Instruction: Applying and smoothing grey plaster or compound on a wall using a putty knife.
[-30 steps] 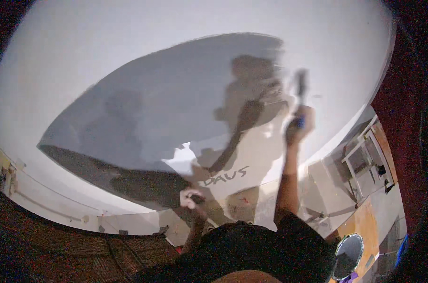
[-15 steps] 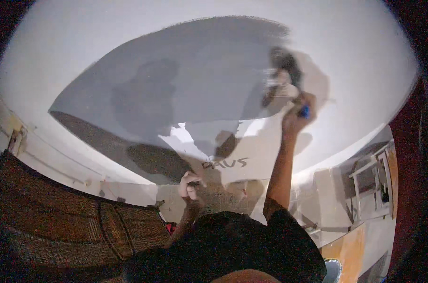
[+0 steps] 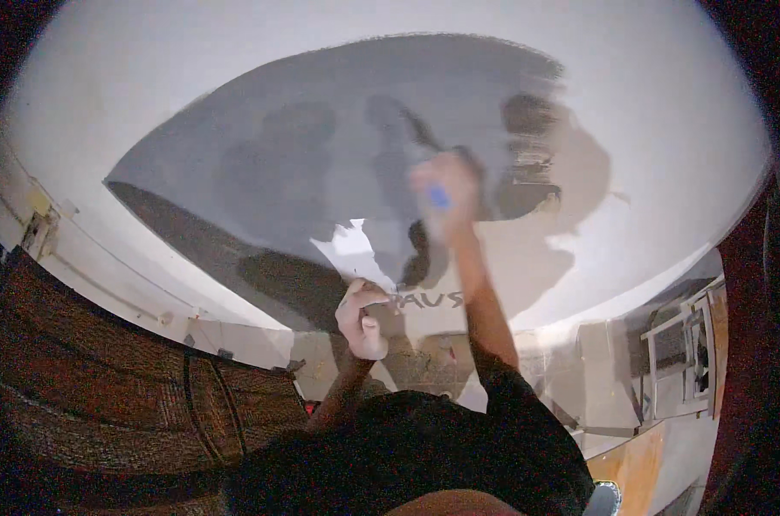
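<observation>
A white surface [image 3: 665, 112] carries a wide patch of fresh grey paint [image 3: 321, 146]. My right hand [image 3: 446, 193] is raised against it, blurred with motion, and grips a painting tool with a blue handle [image 3: 439, 196]; the tool's head is too blurred to make out. Right of that hand are streaky grey strokes [image 3: 528, 163]. My left hand [image 3: 362, 318] is lower down with its fingers curled around what looks like a thin dark thing, pressed to the surface just under a bare white patch [image 3: 351, 249]. Dark scrawled letters [image 3: 429, 299] lie between my two arms.
A brown brick wall [image 3: 106, 378] fills the lower left, topped by a white conduit with a box [image 3: 42, 228]. A white metal rack [image 3: 682, 353] stands at the right, and an orange board [image 3: 635, 464] at the lower right.
My right hand has swept left and down across the grey paint with the tool. The view has shifted a little. My left hand stays by the white patch.
</observation>
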`<control>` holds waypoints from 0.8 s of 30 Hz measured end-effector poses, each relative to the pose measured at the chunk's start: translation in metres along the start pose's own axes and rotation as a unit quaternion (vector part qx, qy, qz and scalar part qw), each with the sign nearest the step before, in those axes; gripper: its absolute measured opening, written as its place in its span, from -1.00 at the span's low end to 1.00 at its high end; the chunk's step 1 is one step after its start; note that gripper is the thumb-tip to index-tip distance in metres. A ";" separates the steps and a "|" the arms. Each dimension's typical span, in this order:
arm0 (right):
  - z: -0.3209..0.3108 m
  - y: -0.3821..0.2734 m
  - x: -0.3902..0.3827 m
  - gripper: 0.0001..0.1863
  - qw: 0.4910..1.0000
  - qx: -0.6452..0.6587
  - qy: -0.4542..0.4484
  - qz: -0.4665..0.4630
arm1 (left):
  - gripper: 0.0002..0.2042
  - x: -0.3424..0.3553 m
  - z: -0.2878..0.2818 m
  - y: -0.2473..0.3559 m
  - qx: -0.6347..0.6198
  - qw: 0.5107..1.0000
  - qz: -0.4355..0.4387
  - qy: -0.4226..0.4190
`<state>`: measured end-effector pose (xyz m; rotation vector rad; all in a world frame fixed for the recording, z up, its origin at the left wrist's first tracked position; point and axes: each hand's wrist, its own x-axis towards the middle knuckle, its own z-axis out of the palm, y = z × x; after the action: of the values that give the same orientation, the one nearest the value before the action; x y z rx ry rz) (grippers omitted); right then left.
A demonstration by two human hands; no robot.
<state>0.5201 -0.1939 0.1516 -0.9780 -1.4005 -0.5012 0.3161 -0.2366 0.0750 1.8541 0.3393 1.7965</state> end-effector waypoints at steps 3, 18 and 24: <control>-0.051 0.045 -0.003 -0.73 0.982 -0.089 0.150 0.069 | -0.49 -0.017 -0.062 -0.048 -0.010 0.999 -0.024 -0.026; 0.144 -0.087 0.018 -0.85 0.989 -0.104 -0.061 -0.089 | -0.56 0.008 -0.167 -0.097 -0.141 0.989 -0.039 -0.012; 0.106 -0.066 0.013 -0.78 0.946 -0.287 0.119 0.094 | -0.60 -0.009 -0.212 -0.138 -0.201 0.978 -0.051 -0.007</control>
<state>0.4075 -0.1409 0.1695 -1.4486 -0.9416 -0.8794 0.1321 -0.0851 -0.0112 1.5358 0.0546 1.6396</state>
